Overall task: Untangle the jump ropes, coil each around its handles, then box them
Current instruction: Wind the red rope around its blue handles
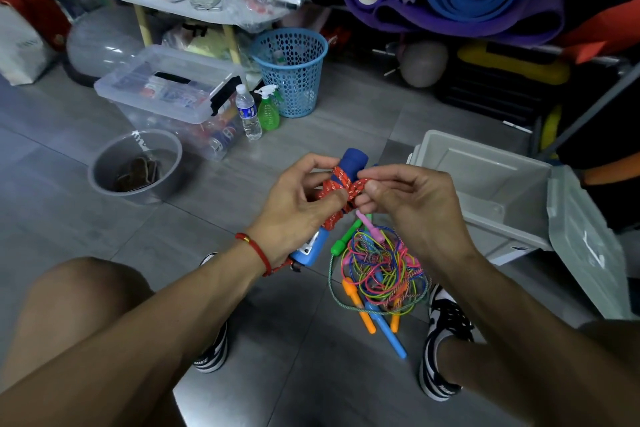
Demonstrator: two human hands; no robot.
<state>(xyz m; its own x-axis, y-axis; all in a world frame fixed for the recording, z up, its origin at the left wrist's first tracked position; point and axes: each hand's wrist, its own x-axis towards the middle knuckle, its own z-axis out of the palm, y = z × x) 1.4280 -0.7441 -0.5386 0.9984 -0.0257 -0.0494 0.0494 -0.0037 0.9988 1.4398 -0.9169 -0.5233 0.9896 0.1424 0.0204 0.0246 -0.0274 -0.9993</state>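
Left hand (298, 208) gripping speckled braided rope (341, 185), seemingly knotted

Bare forearms, red string bracelet (258, 251), black-and-white sneakers (442, 340).

- Your left hand (298, 204) sat palm-right, fingers curled round the blue handles (341, 180), thumb pressed onto the red rope (341, 189) wraps.
- Left wrist carried a red string bracelet (254, 250); forearm ran in from lower left, over your bare left knee.
- Your right hand (405, 201) was just beside the left, thumb and forefinger pinching a red rope strand, other fingers loosely curled.
- Right forearm came in from lower right, wrist bent slightly inward.
- Both hands were raised off the floor, meeting centre-frame.
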